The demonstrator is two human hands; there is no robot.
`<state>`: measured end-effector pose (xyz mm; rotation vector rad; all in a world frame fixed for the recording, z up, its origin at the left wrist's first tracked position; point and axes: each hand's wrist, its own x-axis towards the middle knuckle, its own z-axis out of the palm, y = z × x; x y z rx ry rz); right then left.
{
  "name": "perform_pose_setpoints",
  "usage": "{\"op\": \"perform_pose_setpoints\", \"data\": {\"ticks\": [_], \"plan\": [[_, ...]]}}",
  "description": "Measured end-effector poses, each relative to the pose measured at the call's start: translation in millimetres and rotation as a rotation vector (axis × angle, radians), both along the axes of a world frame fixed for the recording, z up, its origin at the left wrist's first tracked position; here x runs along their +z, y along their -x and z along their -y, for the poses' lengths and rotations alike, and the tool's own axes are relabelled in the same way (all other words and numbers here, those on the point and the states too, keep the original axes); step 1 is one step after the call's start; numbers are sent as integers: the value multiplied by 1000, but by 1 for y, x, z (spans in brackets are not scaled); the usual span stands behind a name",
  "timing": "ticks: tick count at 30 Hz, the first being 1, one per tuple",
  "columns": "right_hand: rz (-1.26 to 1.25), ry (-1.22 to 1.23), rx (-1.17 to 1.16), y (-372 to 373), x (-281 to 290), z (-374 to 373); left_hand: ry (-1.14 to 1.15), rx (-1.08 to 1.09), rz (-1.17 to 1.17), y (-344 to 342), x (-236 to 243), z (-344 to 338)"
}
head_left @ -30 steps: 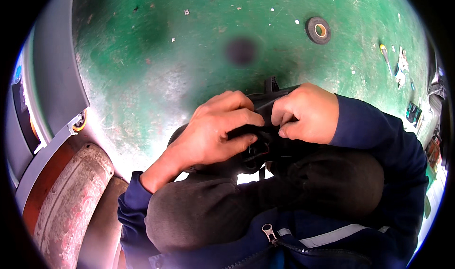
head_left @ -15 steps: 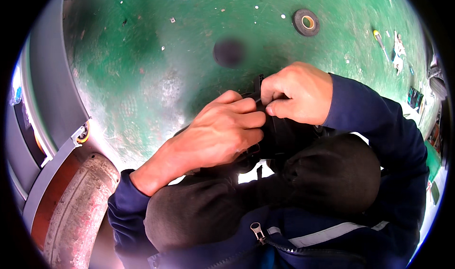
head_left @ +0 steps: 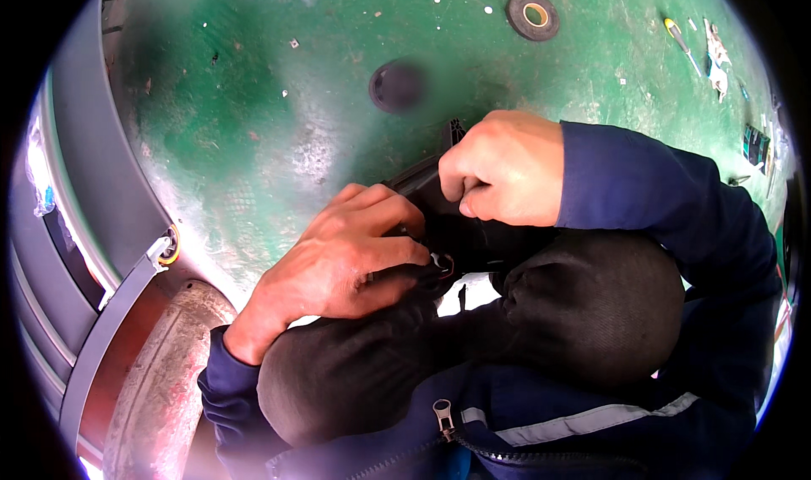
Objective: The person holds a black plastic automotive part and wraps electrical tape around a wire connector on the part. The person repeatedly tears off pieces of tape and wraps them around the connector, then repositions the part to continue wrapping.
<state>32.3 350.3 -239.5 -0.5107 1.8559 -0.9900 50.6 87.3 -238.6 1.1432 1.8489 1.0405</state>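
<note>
A black plastic part (head_left: pixel 429 194) with a ribbed upright end lies across my lap, partly covered by both hands. On its left side my left hand (head_left: pixel 342 248) is closed, fingers bent around the part's near edge. A thin reddish wire (head_left: pixel 446 265) shows just beyond those fingertips. My right hand (head_left: pixel 507 171) is at the part's right, its thumb and curled fingers pinched together against it. Whatever sits inside that pinch is hidden.
On the green floor lie a roll of black tape (head_left: pixel 532 17), a dark round object (head_left: pixel 397 85) blurred in view, and a yellow-handled screwdriver (head_left: pixel 683 47). Grey panels (head_left: pixel 106 159) stand at the left, beside a worn, scuffed cylinder (head_left: pixel 165 383).
My left hand has drawn back to the left and nearer, away from my right hand. My right hand has shifted slightly left, and more of the black part shows between them.
</note>
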Motion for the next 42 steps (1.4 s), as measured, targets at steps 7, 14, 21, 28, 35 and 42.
{"op": "perform_pose_setpoints", "data": {"ticks": [7,14,21,28,35,42], "plan": [[-125,43,-52,15,-10,-8,-8,60,79,-3,-9,1],[-356,-466,8,94,-88,-25,1,276,235,1,-23,-6],[-485,-614,30,103,-146,-17,272,695,249,8,-58,16],[-608,-732,-277,158,-154,-160,389,833,367,-5,-90,30],[-439,-911,-140,96,-160,-151,359,851,353,-8,-91,15],[-538,-617,-311,84,-153,-134,246,893,339,-6,-87,24]]}}
